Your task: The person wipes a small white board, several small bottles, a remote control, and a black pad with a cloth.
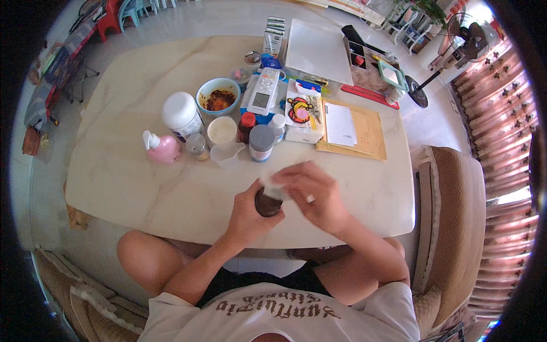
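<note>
My left hand [251, 216] is wrapped around a small dark jar or bottle [268, 204] above the near part of the marble-look table [179, 201]. My right hand [314, 196], blurred, is at the upper right of that container, its fingertips at a whitish piece [273, 191] over the container's top; whether this is a lid or tissue I cannot tell. A small white bit [310, 198] shows by the right fingers. Just beyond the hands stand a grey-lidded bottle [261, 143], a clear plastic measuring cup [226, 154] and a small clear jar [198, 147].
A pink pump bottle [163, 148], white tub [181, 113], stained bowl [218, 97], red-capped bottle [247, 127] and white-capped bottle [277, 127] stand farther back. Behind them lie a remote control [263, 92], tissue pack [304, 128] and brown envelopes [372, 132]. A padded seat [457, 213] is at right.
</note>
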Available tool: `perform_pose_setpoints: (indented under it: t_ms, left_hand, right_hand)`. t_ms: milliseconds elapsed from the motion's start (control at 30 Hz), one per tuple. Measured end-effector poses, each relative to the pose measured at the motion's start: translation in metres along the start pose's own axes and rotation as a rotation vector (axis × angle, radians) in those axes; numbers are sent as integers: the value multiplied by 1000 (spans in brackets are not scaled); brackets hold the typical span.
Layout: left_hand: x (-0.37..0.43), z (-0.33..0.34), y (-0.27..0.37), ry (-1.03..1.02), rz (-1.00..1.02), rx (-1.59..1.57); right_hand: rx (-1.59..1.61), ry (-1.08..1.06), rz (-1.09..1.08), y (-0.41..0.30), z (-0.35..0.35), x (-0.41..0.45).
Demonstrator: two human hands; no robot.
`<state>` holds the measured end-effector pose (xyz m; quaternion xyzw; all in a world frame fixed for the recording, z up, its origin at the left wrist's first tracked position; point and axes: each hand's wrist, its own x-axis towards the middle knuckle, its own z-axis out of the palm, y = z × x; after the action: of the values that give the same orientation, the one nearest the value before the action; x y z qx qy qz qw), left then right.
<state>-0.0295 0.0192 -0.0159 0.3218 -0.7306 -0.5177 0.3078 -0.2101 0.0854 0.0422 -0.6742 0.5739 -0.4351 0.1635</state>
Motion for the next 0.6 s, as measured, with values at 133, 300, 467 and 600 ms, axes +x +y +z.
perform_pose_setpoints:
  t_ms: [133, 300, 467, 600]
  left_hand:
    - [1, 3, -6, 1, 64, -116]
    - [5, -8, -16, -140, -291, -651]
    - [5, 10, -3, 11, -501, -966]
    - [5, 6, -18, -99, -522, -1195]
  right_hand:
    - [-34, -89, -179, -7, -2, -1]
    - [-28, 84, 37, -2, -18, 0]
    - [-132, 129, -39, -8, 12, -8]
    - [-325, 100, -290, -7, 36, -19]
